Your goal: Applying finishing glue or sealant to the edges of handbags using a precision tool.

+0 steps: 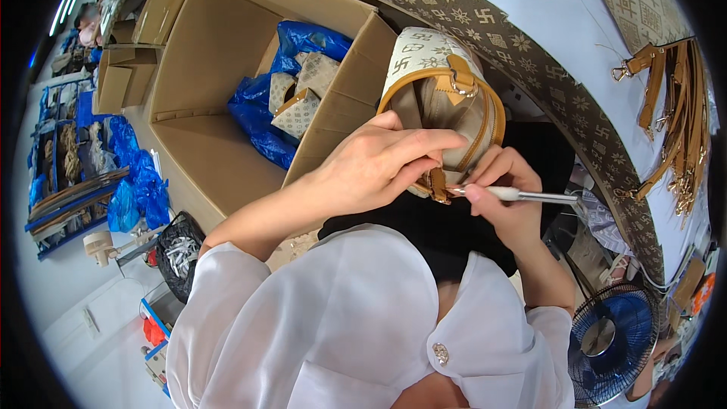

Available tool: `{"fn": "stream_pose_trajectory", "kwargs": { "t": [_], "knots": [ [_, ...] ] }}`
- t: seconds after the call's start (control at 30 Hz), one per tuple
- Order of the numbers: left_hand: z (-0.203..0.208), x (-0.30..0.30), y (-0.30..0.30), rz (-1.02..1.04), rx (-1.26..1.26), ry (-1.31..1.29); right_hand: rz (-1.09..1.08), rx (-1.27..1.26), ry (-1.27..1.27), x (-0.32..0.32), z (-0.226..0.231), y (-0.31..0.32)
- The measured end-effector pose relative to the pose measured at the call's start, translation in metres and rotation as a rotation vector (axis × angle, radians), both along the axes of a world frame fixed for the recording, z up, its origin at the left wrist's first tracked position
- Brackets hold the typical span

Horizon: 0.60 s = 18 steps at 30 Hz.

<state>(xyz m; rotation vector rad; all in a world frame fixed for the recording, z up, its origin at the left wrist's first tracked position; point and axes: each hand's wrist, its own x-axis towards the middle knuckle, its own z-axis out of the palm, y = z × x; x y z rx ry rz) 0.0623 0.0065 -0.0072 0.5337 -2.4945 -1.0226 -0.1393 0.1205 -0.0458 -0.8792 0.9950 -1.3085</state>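
A cream patterned handbag [409, 47] with tan trim rests in front of me, its beige lining showing. A tan tab with a metal ring [456, 83] sits at its far end. My left hand [371, 157] bends over the bag's near rim, its fingers closed around the edge beside a short brown leather tab [438, 183]. Pinched in my right hand [509, 185] is a slim pen-like tool [506, 194] with a white and silver handle. Its tip points left and meets the tab's metal fitting; the exact contact is too small to make out.
An open cardboard box [204, 49] at the left holds blue plastic [254, 110] and patterned pieces. A table edge draped in brown patterned fabric [530, 53] curves along the right. Tan straps with metal clasps [681, 106] lie on it. A fan [613, 337] stands lower right.
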Motion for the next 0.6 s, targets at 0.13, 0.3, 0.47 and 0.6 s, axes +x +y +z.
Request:
{"fn": "stream_pose_trajectory", "kwargs": {
  "t": [0.13,0.3,0.47,0.6],
  "knots": [
    [0.009,0.001,-0.018,-0.2,0.048,-0.046,-0.134,-0.077,-0.456,-0.018,-0.003,-0.008],
    [0.042,-0.013,-0.013,-0.026,0.195,-0.158,-0.398,-0.293,-0.539,-0.052,0.056,-0.005],
    [0.043,-0.041,0.012,0.12,0.756,0.214,-0.518,-0.503,-0.428,-0.046,0.109,0.013],
    [0.032,-0.057,0.035,0.135,0.983,0.139,-0.346,-0.361,-0.267,-0.04,0.101,0.026]
  ]
}}
